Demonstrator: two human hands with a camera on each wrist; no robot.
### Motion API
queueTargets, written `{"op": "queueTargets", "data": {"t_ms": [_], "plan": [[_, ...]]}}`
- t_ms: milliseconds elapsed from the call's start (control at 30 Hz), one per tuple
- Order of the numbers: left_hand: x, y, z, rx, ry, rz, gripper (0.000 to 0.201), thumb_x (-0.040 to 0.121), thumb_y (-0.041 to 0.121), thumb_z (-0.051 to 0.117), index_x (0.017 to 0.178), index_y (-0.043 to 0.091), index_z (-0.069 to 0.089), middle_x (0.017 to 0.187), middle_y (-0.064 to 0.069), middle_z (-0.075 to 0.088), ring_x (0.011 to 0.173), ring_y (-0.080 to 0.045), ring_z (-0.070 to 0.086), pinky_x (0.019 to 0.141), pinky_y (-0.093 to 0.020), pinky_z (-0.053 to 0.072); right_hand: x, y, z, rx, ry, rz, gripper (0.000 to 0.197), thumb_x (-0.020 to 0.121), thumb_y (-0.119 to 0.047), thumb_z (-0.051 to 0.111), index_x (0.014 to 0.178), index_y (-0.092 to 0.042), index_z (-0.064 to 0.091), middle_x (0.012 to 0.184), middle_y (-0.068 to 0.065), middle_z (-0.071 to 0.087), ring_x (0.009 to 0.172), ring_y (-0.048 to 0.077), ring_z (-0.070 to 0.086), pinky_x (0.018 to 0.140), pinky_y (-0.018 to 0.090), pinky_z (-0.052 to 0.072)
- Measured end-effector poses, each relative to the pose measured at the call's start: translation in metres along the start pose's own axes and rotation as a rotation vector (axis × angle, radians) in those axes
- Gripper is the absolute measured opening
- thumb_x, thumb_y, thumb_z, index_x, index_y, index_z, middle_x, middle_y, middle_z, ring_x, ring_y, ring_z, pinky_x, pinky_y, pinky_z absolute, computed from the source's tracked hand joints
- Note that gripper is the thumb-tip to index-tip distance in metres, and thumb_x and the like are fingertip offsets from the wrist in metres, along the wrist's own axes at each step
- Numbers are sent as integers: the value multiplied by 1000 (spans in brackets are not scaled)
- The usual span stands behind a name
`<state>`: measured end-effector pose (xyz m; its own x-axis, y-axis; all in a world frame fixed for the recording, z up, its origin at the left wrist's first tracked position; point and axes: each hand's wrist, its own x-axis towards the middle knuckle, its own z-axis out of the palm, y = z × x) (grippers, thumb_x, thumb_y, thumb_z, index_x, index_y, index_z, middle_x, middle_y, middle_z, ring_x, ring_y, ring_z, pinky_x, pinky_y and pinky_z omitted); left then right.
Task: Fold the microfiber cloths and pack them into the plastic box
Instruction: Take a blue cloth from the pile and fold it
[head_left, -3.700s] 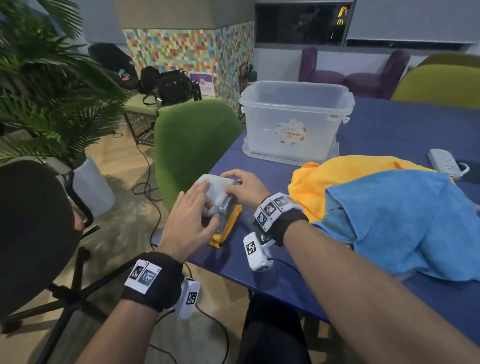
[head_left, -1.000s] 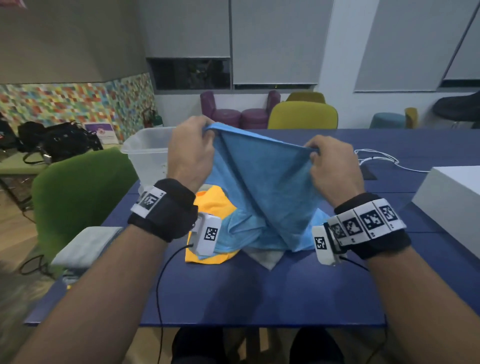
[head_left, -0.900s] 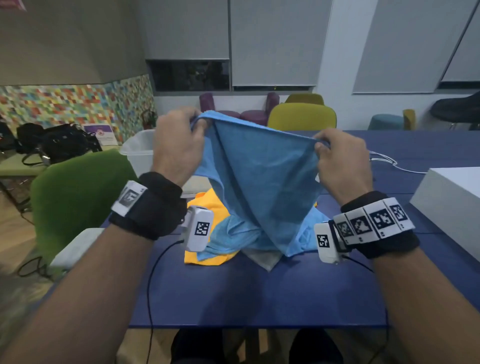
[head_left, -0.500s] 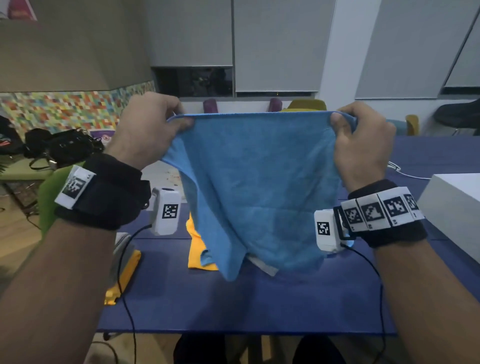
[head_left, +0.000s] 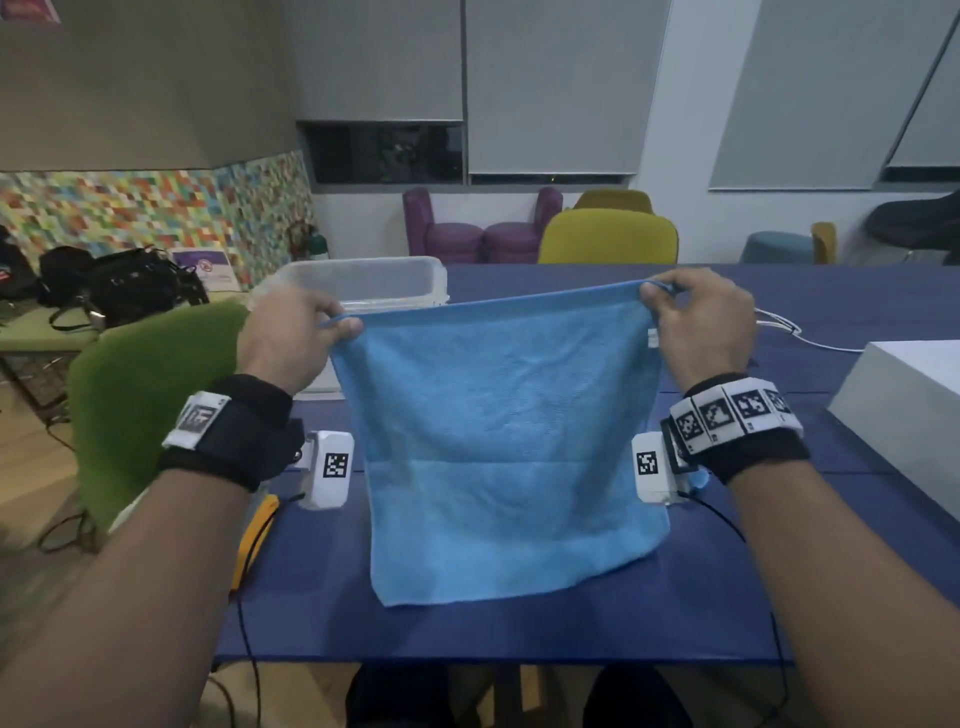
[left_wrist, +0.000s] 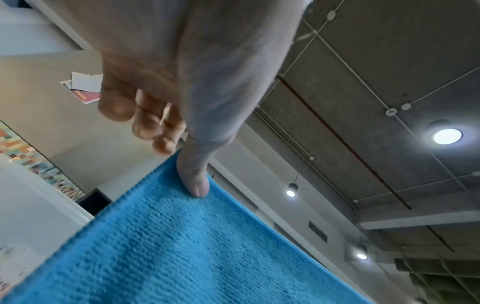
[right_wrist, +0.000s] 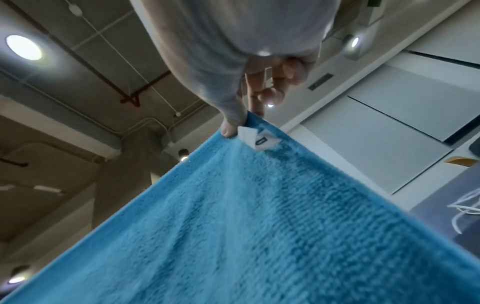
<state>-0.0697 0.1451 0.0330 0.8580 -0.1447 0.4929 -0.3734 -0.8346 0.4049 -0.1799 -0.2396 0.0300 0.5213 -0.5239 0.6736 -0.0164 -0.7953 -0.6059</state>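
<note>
A blue microfiber cloth (head_left: 509, 447) hangs spread out between my two hands, its lower part lying on the blue table (head_left: 519, 629). My left hand (head_left: 296, 338) pinches its top left corner, thumb on the cloth (left_wrist: 182, 246) in the left wrist view. My right hand (head_left: 696, 317) pinches the top right corner beside a small white label (right_wrist: 255, 138) on the cloth (right_wrist: 259, 226). The clear plastic box (head_left: 363, 283) stands on the table behind my left hand. An orange cloth edge (head_left: 254, 540) shows at the table's left edge below my left wrist.
A green chair (head_left: 140, 395) stands at the table's left side. A white box (head_left: 904, 410) sits on the table at the right, with a white cable (head_left: 789, 332) behind my right hand. Yellow and purple chairs stand beyond the far end.
The blue cloth went from a bunched, lifted shape to a flat spread sheet. My hands moved apart, then came down so its lower part rests on the table, covering the yellow cloth.
</note>
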Motion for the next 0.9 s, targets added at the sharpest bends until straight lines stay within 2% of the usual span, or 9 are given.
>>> {"op": "queueTargets", "data": {"t_ms": [133,233,300,400,533,633,767,833,900], "plan": [[-5,4,16,25,28,-131,21,84,50,79,82,29,74,83,-7,69,85,-32,65,68,-34,45,-3,19,17,-91,-50,46,22,89,-41,71,103,-25,79,100,6,69,96,31,65,81,35,48],[-10,2,28,-189,-50,-166,17,87,38,78,81,23,74,65,-6,72,66,-26,69,68,-33,54,-8,31,23,-44,-109,149,26,87,-45,69,102,-26,80,93,4,76,94,30,68,84,38,55],[-20,0,36,-362,-123,-181,10,89,24,77,85,16,74,56,-10,70,51,-25,64,59,-28,54,-15,43,26,87,-166,187,22,87,-42,69,94,-24,80,77,2,76,79,24,71,80,40,59],[-42,-9,48,-452,-156,-163,6,89,10,76,84,10,73,60,-13,71,52,-25,64,47,-19,48,-34,63,25,265,-270,228,12,91,-24,70,81,-21,76,63,4,72,55,24,69,66,39,61],[-82,-26,62,-415,-223,-110,14,85,4,76,80,17,77,61,-1,72,53,-10,61,58,-27,53,-68,86,17,252,-386,238,11,93,-13,70,86,-20,74,76,5,76,67,20,76,66,29,56],[-116,-34,69,-299,-317,-20,16,83,9,81,83,24,81,64,13,72,57,4,61,63,-19,47,-99,101,8,187,-532,223,12,90,-9,73,86,-20,74,81,8,77,67,14,75,64,22,56],[-159,-41,78,-244,-390,-25,15,80,14,85,81,29,81,71,19,74,78,3,70,65,-13,44,-136,119,-7,54,-671,225,18,86,-13,78,76,-28,73,71,-4,76,73,9,74,78,27,54],[-176,-43,83,-250,-397,-38,13,81,14,85,81,26,81,72,17,75,78,3,70,63,-13,45,-149,125,-13,-15,-683,222,16,85,-15,79,78,-28,74,70,-7,76,75,4,71,76,16,49],[-189,-46,86,-252,-382,-46,11,81,15,86,80,24,81,69,19,73,72,7,67,60,-10,42,-157,130,-18,-37,-666,222,9,85,-15,80,80,-23,77,73,-6,76,80,8,72,79,24,51]]}}
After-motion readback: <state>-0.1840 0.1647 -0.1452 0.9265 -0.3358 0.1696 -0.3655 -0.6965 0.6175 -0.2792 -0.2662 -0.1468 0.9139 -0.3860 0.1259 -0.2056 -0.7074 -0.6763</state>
